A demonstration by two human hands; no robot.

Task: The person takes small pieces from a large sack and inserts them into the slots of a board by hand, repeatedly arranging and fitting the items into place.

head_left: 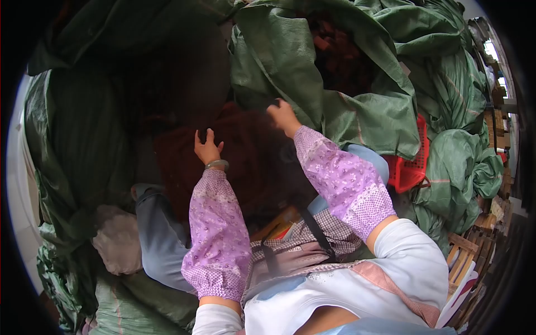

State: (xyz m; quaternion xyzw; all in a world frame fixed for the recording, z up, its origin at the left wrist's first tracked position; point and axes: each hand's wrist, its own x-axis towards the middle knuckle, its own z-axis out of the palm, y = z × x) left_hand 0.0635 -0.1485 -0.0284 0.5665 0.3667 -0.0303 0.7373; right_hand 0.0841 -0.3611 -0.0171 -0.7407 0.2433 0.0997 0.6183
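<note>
My left hand (208,148), with a pale bangle (216,164) at the wrist, is over a dark reddish area. Its fingers are apart and nothing is between them. My right hand (283,116) is beside the edge of a large green woven sack (279,61), its fingers curled near something small and dark that I cannot make out. Dark red pieces (340,50) show inside the sack's open mouth. Both forearms wear purple flowered sleeves. Below my hands, a reddish basket or container (206,162) lies in deep shadow.
A bright red plastic basket (410,162) stands to the right, partly under the sack. More green sacks (84,151) surround me on both sides. A whitish plastic bag (118,240) lies by my left leg. Wooden pieces (462,254) are stacked at the lower right.
</note>
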